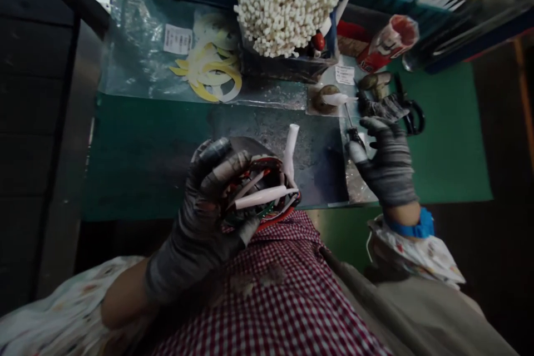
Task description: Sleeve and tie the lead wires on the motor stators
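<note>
Your gloved left hand [204, 206] is clamped around a wire bundle [262, 189] with white tubes [291, 147] poking out, held just above the near edge of the green mat [137, 150], over your checked apron [271, 289]. There is open mat to that hand's left and bare dark surface beyond it. Your right hand [386, 161] rests at the mat's right part, fingers curled by a thin tool [352, 133]; in the dim view you cannot tell if it grips. Scissors [411, 114] lie just beyond it, and a box of white sticks [283, 0] stands farther off.
</note>
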`<action>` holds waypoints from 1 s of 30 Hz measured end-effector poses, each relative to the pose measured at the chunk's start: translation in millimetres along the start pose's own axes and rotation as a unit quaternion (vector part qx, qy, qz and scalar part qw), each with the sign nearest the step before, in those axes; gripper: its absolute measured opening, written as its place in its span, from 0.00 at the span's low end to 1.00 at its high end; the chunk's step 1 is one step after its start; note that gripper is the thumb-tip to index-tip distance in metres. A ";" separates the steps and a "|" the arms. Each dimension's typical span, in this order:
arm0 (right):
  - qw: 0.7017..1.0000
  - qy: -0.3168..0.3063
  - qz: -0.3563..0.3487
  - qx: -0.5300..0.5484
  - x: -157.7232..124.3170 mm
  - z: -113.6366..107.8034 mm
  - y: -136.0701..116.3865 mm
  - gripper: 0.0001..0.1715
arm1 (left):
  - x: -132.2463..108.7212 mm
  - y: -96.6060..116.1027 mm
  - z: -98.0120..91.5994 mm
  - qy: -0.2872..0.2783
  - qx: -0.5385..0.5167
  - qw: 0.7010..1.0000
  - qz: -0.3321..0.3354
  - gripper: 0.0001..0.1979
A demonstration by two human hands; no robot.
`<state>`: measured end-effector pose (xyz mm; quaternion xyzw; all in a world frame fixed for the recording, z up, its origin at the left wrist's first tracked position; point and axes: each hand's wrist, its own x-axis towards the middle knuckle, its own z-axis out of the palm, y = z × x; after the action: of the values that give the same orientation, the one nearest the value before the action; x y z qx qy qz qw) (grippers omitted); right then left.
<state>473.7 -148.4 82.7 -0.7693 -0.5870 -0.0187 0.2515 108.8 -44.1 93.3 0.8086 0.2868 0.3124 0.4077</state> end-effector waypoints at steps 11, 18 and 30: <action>0.983 -0.039 0.166 0.063 -15.5 -52.9 5.9 0.26 | -4.7 1.3 7.2 0.029 0.051 0.998 0.032 0.46; 0.923 -0.254 -0.091 0.276 -43.3 -77.1 -70.2 0.28 | -10.9 11.3 7.4 0.029 0.070 0.997 0.002 0.40; 0.862 -0.319 -0.108 0.379 -22.6 -43.5 -111.6 0.39 | -11.0 8.2 8.9 0.027 0.056 0.998 0.008 0.39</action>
<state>376.5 -165.9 154.1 -0.5107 -0.6763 0.4243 0.3190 110.0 -60.5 93.0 0.8239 0.3078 0.3209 0.3514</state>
